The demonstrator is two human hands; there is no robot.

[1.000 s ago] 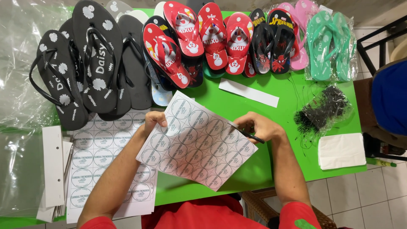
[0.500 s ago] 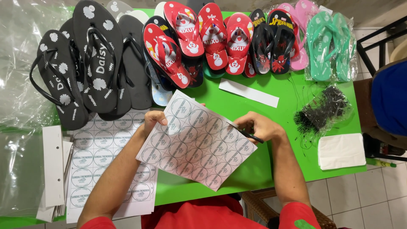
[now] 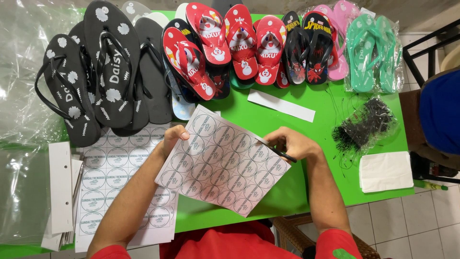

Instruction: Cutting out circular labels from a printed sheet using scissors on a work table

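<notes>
A bright green table (image 3: 330, 110) fills the frame, carrying rows of flip-flops (image 3: 201, 52) along the top, a white strip (image 3: 281, 105) at centre, sticker sheets (image 3: 115, 182) lower left, and perhaps black ties (image 3: 364, 127) at right.

The scene is seen from a single head-worn camera, set above the near edge of the green table (image 3: 335, 110) and aimed almost straight down. The whole table is taken in from close range, from the near edge, where the forearms enter, to the far edge lined with flip-flops (image 3: 201, 52). Tiled floor (image 3: 421, 225) is caught past the right edge.
</notes>
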